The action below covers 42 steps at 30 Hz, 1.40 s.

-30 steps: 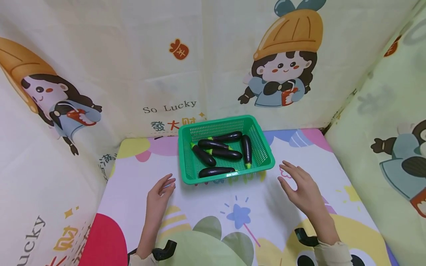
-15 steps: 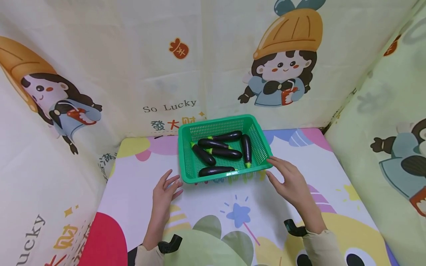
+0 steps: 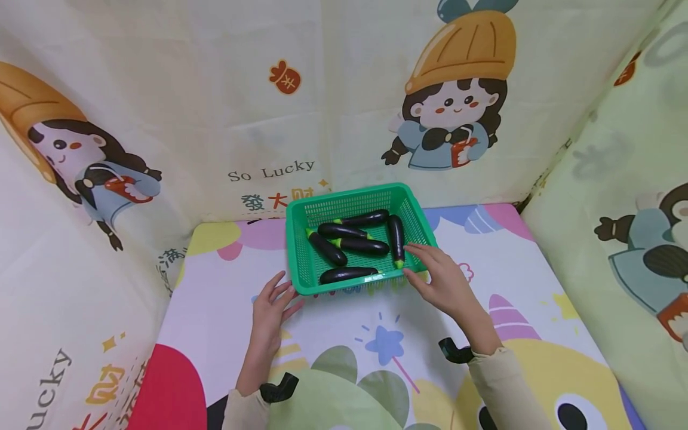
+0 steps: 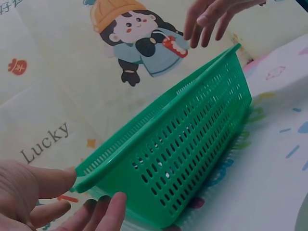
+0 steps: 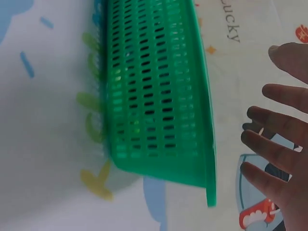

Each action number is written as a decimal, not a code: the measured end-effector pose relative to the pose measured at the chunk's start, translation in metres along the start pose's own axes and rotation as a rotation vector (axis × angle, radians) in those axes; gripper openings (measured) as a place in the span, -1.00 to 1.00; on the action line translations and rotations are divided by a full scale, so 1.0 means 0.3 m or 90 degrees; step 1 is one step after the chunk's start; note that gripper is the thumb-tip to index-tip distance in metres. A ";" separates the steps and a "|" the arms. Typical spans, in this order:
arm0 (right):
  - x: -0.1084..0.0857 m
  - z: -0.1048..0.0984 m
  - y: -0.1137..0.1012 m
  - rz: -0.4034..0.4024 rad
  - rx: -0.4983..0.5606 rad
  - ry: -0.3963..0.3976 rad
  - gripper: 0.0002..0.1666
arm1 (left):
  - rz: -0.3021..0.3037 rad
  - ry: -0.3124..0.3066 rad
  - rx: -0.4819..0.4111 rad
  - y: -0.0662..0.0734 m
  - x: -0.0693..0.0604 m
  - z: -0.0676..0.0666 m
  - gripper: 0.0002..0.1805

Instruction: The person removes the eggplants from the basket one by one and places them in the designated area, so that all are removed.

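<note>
A green perforated plastic basket (image 3: pixel 371 280) stands on the table, with several dark purple eggplants (image 3: pixel 363 246) lying inside. My left hand (image 3: pixel 267 316) is at its near left corner. In the left wrist view, the thumb (image 4: pixel 55 182) touches the basket rim at the corner, while the other fingers spread loosely below it. My right hand (image 3: pixel 448 283) hovers over the basket's right end, fingers extended, near an upright-lying eggplant (image 3: pixel 396 239). In the right wrist view, its spread fingers (image 5: pixel 272 118) hold nothing and stand apart from the basket wall (image 5: pixel 149 101).
A printed cloth (image 3: pixel 322 334) with cartoon patterns covers the table. Cloth walls with cartoon figures rise behind (image 3: pixel 344 119) and at both sides. The basket stands close to the back wall. A black wrist mount (image 3: pixel 279 388) sits on each forearm.
My right hand has moved left, from beside the basket to over its right end. The left hand has shifted forward and right to the basket's near left corner. The basket appears unmoved.
</note>
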State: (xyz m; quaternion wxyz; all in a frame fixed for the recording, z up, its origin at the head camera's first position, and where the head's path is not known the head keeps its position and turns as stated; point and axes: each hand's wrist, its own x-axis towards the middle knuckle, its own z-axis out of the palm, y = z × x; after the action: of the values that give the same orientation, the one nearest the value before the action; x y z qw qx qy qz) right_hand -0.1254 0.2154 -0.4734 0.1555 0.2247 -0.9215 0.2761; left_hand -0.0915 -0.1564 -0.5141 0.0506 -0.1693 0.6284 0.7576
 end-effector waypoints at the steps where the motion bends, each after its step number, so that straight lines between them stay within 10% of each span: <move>1: 0.010 0.005 -0.003 -0.001 -0.001 -0.007 -0.36 | 0.001 0.000 -0.003 0.000 0.002 0.002 -0.36; 42: 0.327 0.246 -0.017 0.118 -0.017 -0.224 -0.33 | 0.014 -0.005 0.012 0.001 0.041 0.051 -0.36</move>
State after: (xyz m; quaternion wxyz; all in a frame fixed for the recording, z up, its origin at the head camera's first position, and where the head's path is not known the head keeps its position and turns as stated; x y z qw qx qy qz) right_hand -0.2183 0.1367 -0.4897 -0.0312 0.1816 -0.9548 0.2332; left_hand -0.1061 -0.1433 -0.5153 0.0464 -0.1595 0.6369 0.7528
